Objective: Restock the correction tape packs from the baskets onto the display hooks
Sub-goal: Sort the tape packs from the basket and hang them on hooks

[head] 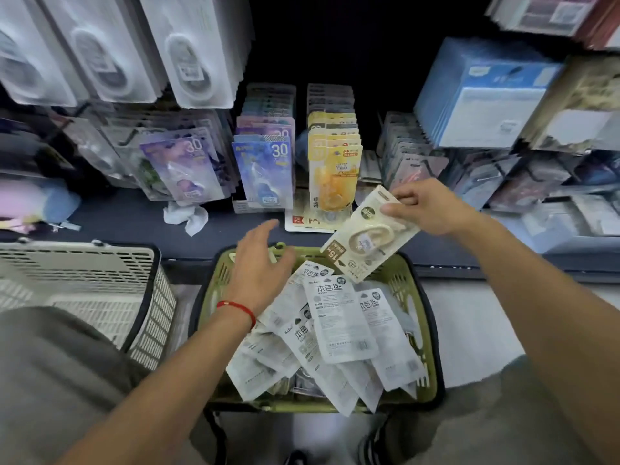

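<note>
My right hand [431, 206] pinches the top of a cream correction tape pack [367, 238] and holds it tilted above the far right corner of the green basket [421, 350]. Several white correction tape packs [339, 323] lie piled face down in that basket. My left hand [260, 266], a red string on its wrist, hovers with relaxed fingers over the basket's far left part and holds nothing. Purple [186, 169], blue [265, 172] and yellow [335, 176] packs hang in rows on display hooks behind the basket.
A cream basket [100, 280] stands to the left of the green one. A crumpled white tissue [186, 216] lies on the dark shelf ledge. Large white packs [188, 55] hang at the upper left and blue boxes [486, 95] at the upper right. My knees flank the green basket.
</note>
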`<state>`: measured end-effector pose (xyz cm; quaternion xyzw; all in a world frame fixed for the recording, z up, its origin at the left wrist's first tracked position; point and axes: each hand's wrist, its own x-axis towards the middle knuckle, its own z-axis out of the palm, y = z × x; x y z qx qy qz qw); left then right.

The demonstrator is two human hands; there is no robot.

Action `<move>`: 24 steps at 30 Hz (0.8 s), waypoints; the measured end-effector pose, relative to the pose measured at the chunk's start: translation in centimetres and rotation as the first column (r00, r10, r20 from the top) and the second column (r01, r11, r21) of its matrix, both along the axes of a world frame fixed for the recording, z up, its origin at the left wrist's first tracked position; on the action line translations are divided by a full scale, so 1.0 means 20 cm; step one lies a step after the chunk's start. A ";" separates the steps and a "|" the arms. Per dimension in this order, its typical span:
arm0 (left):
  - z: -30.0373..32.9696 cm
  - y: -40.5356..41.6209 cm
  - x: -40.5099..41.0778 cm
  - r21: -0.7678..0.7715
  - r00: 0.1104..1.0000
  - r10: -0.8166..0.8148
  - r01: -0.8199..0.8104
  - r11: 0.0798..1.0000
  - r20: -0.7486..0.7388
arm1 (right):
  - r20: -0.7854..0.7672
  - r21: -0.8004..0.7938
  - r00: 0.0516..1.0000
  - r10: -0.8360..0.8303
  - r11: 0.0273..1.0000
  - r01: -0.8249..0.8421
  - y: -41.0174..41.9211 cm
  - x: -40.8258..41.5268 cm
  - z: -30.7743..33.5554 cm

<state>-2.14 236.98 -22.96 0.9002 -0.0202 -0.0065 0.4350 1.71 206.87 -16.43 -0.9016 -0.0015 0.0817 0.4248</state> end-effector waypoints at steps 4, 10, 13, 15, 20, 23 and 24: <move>0.21 -0.08 0.09 -0.115 0.949 -0.294 0.282 0.953 -0.112 | -0.054 0.150 0.996 0.075 0.986 -0.067 0.13 0.01 0.13; 0.26 0.05 0.20 -0.323 0.961 0.057 -0.146 0.935 -0.270 | -0.028 0.507 0.983 -0.182 0.845 0.171 0.27 0.00 0.07; 0.19 0.10 0.15 -0.594 0.840 -0.102 -0.286 0.752 -0.533 | -0.233 0.703 0.957 -0.175 0.650 0.290 0.40 -0.06 -0.02; 0.14 0.07 0.10 -0.695 0.804 -0.207 -0.315 0.646 -0.557 | -0.346 0.678 0.935 -0.080 0.667 0.309 0.49 -0.11 -0.10; 0.02 0.05 0.15 -0.638 0.830 0.050 -0.464 0.614 -0.555 | -0.312 -0.145 0.945 -0.095 0.988 0.051 0.58 -0.20 -0.26; -0.03 0.07 0.19 -0.552 0.845 0.102 -0.430 0.714 -0.525 | -0.444 -0.544 0.896 -0.006 0.796 -0.264 0.62 -0.34 -0.37; -0.04 0.07 0.19 -0.539 0.851 0.093 -0.408 0.737 -0.517 | -0.523 -0.526 0.852 0.013 0.782 -0.334 0.65 -0.39 -0.41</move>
